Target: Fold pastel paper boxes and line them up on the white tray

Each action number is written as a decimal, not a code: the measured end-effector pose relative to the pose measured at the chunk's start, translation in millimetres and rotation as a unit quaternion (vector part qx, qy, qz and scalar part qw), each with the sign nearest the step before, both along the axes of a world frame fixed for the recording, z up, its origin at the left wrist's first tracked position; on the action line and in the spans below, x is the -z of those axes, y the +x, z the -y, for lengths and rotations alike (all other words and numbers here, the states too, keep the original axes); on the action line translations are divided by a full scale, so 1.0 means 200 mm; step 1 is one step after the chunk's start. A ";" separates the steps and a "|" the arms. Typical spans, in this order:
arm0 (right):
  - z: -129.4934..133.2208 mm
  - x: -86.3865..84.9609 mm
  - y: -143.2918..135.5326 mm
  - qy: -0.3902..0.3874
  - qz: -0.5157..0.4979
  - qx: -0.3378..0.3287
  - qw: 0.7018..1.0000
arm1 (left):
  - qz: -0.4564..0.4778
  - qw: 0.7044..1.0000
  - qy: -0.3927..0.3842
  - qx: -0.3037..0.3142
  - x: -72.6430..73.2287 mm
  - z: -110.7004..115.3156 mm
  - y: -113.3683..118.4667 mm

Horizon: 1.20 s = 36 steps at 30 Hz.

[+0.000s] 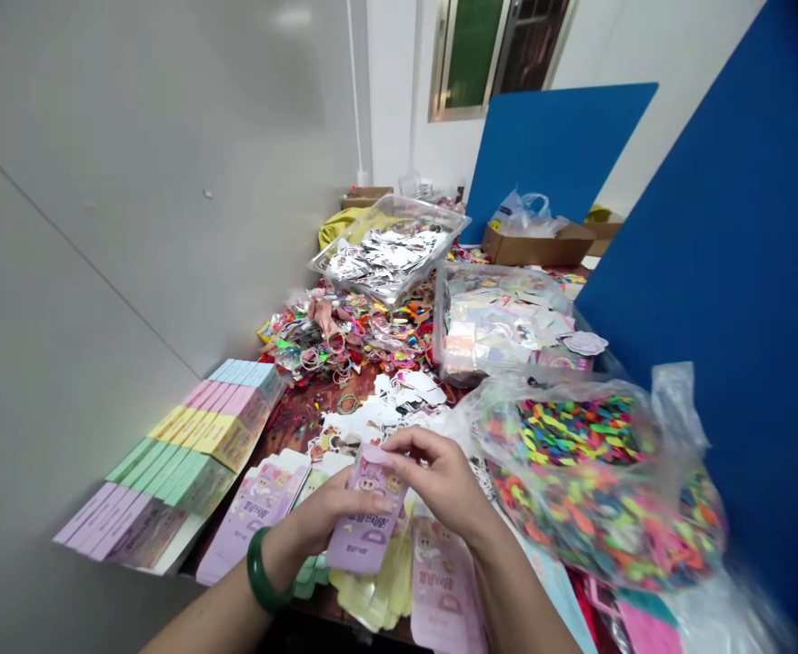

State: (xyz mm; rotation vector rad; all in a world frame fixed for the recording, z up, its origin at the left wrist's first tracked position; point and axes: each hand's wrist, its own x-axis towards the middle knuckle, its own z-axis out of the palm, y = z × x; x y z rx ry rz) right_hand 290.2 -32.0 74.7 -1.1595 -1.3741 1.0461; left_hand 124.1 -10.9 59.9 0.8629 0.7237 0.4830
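A small purple printed carton is held up over the table's near edge. My left hand, with a green bangle on its wrist, grips the carton's lower left side, thumb across the front. At the carton's top end, my right hand pinches the flap with thumb and fingers. Below lie flat cartons: a purple stack to the left, yellow ones beneath the held carton, and a pink one under my right forearm. Green flat cartons show partly behind my left hand.
Rows of filled coloured boxes stand along the left wall. White paper cutouts lie ahead, with a heap of small trinkets behind. Clear bins hold cards; a clear bag of colourful pieces sits right. Blue panels border the right.
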 end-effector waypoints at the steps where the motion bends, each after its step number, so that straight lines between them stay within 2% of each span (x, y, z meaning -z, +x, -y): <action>1: 0.00 0.00 -0.01 -0.006 -0.008 0.003 1.000 | 0.002 1.000 -0.002 0.013 0.00 0.00 -0.01; 5: -0.02 0.00 -0.06 -0.002 -0.021 0.017 1.000 | 0.015 0.999 -0.009 0.030 0.01 0.01 -0.06; 9: -0.03 0.01 -0.12 0.058 0.021 -0.027 0.998 | 0.023 0.999 -0.026 0.008 0.05 -0.01 -0.14; 14: -0.04 0.07 -0.26 0.066 0.044 -0.045 0.996 | 0.027 0.999 -0.016 -0.012 0.11 -0.03 -0.29; 18: -0.04 0.11 -0.37 0.067 0.054 -0.069 0.994 | 0.029 1.000 0.002 -0.001 0.13 -0.03 -0.41; 22: -0.06 0.11 -0.43 0.051 0.056 -0.077 0.994 | 0.037 0.998 -0.039 -0.012 0.13 -0.02 -0.45; 25: -0.10 0.10 -0.42 -0.017 0.014 -0.056 0.998 | 0.038 0.996 -0.040 -0.072 0.11 -0.03 -0.44; 27: -0.12 0.11 -0.39 -0.089 -0.046 -0.013 0.995 | 0.029 0.991 0.015 -0.131 0.12 -0.05 -0.44; 28: -0.13 0.12 -0.38 -0.121 -0.076 0.010 0.990 | 0.022 0.986 0.068 -0.151 0.13 -0.06 -0.44; 30: -0.14 0.16 -0.38 -0.156 -0.108 0.032 0.981 | -0.008 0.962 0.219 -0.161 0.16 -0.09 -0.45; 31: -0.14 0.19 -0.37 -0.161 -0.100 0.019 0.982 | -0.029 0.942 0.300 -0.148 0.17 -0.09 -0.45; 33: -0.16 0.23 -0.36 -0.156 -0.030 -0.043 0.986 | -0.069 0.898 0.426 -0.086 0.22 -0.10 -0.45; 34: -0.18 0.23 -0.33 -0.144 0.029 -0.061 0.987 | -0.081 0.886 0.454 -0.052 0.24 -0.10 -0.45; 35: -0.21 0.22 -0.28 -0.123 0.100 -0.053 0.986 | -0.086 0.884 0.458 -0.023 0.26 -0.10 -0.46; 36: -0.26 0.20 -0.21 -0.095 0.179 -0.014 0.979 | -0.088 0.893 0.441 -0.004 0.28 -0.09 -0.46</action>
